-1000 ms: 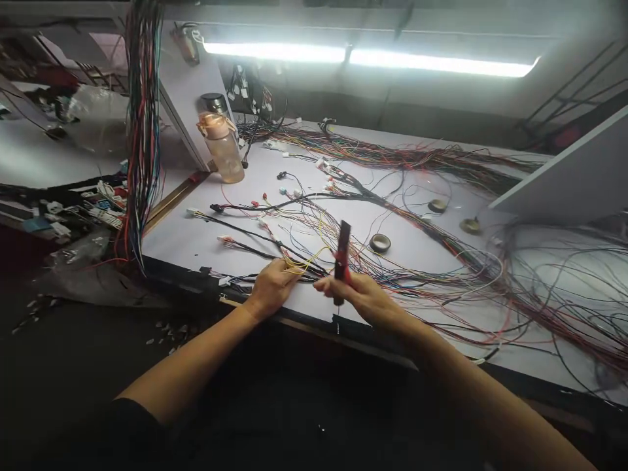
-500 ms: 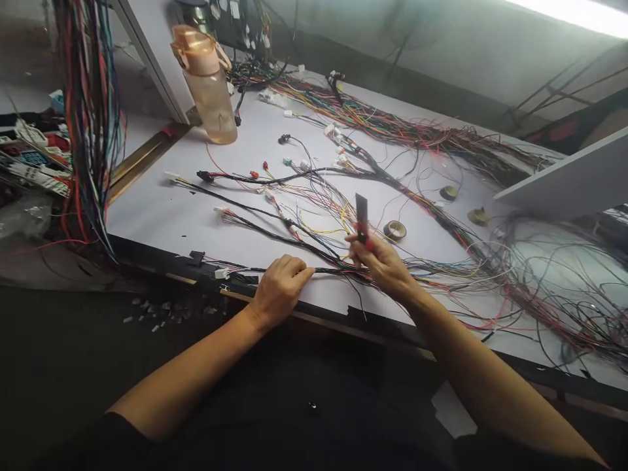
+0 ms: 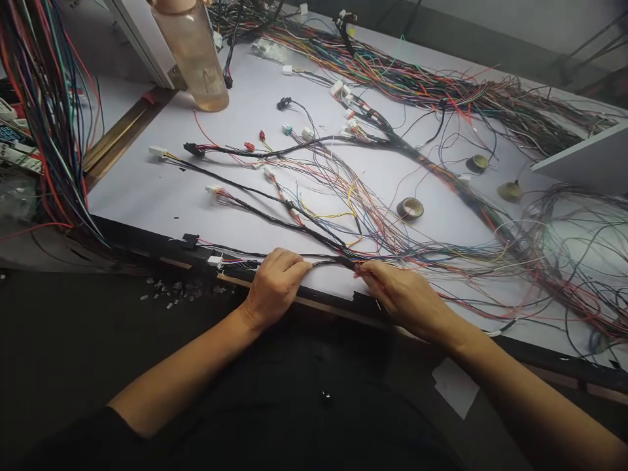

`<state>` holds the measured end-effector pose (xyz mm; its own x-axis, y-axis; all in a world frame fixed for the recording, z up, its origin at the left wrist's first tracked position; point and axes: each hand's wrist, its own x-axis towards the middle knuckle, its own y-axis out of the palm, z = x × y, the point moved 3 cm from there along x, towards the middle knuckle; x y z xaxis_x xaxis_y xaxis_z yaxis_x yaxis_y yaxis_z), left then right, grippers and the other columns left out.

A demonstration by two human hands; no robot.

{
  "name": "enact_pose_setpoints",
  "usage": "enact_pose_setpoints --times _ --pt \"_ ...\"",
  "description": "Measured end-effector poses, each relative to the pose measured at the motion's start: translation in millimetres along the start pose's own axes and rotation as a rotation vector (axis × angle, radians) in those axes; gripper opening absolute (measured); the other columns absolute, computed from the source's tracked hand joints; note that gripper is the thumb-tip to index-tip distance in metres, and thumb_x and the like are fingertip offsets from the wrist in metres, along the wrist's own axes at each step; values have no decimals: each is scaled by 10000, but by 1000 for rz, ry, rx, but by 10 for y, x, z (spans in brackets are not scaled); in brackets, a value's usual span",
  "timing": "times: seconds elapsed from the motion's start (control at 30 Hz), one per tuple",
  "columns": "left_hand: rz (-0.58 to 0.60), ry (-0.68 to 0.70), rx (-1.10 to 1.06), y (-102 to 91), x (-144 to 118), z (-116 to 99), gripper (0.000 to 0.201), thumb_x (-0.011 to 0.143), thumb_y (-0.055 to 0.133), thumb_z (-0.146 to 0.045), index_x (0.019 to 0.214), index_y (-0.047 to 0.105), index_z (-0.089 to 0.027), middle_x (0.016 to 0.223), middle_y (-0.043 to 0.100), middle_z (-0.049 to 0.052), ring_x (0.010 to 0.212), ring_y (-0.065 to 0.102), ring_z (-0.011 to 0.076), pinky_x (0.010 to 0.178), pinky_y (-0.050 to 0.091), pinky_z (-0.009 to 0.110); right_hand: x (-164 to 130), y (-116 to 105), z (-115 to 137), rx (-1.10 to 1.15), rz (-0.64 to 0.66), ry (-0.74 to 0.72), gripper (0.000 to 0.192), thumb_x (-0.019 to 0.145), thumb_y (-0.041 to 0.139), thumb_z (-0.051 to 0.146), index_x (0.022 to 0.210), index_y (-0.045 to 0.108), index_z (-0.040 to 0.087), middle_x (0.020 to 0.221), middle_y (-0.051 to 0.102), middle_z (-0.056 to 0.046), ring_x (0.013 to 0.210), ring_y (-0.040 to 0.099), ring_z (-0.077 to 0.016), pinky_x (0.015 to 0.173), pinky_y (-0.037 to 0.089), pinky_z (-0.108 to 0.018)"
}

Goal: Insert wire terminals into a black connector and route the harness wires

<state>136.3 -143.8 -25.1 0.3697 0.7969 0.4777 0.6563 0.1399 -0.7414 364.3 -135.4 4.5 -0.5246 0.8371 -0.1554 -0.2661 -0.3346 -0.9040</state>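
Note:
My left hand (image 3: 276, 286) is closed around a thin black-wrapped branch of the wire harness (image 3: 328, 261) at the table's front edge. My right hand (image 3: 403, 292) pinches the same harness a short way to the right, where several branches join. A speck of red shows at its fingertips; whether a tool is inside that hand is hidden. Left of my left hand lies a white connector (image 3: 214, 261) with coloured wires. Taped branches run back to the left, ending in a white connector (image 3: 157, 152), a black connector (image 3: 193, 150) and a white plug (image 3: 214, 190).
A tape roll (image 3: 410, 209) lies beyond my right hand. A water bottle (image 3: 193, 59) stands at the back left. Hanging wires (image 3: 46, 124) crowd the left side. A thick wire bundle (image 3: 392, 75) crosses the back, and loose wires (image 3: 579, 261) tangle at the right.
My right hand came down onto the harness; the flat dark blade with red that it held upright no longer shows clearly. My left hand keeps its grip. The view shifted slightly.

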Motion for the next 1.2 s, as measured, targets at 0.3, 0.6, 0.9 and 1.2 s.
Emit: enact_pose_setpoints --times 0.3,0.6,0.9,1.2 --pt "73 -32 35 0 35 1 169 904 470 -116 893 631 -163 825 585 53 796 501 172 728 443 324 161 -134 107 -386 23 -195 186 892 419 73 938 548 199 818 658 -19 672 588 -139 527 264 -262" --pt "72 -21 21 24 17 24 146 896 486 -114 903 623 -166 823 576 54 796 476 174 735 428 324 384 -254 208 -596 4 -318 205 913 400 87 875 562 207 717 610 -18 587 514 -143 504 179 -292" --pt "77 -30 -4 24 29 30 136 907 490 -145 900 624 -168 819 580 50 796 483 170 740 421 321 474 -246 283 -568 152 -243 253 889 399 57 871 600 209 758 661 -31 596 522 -134 502 168 -290" --pt "31 -15 -1 16 46 21 118 892 518 -146 887 635 -164 797 582 50 773 473 170 717 425 315 520 -335 380 -649 229 -260 249 923 351 74 879 569 186 740 624 -25 561 493 -113 490 146 -283"
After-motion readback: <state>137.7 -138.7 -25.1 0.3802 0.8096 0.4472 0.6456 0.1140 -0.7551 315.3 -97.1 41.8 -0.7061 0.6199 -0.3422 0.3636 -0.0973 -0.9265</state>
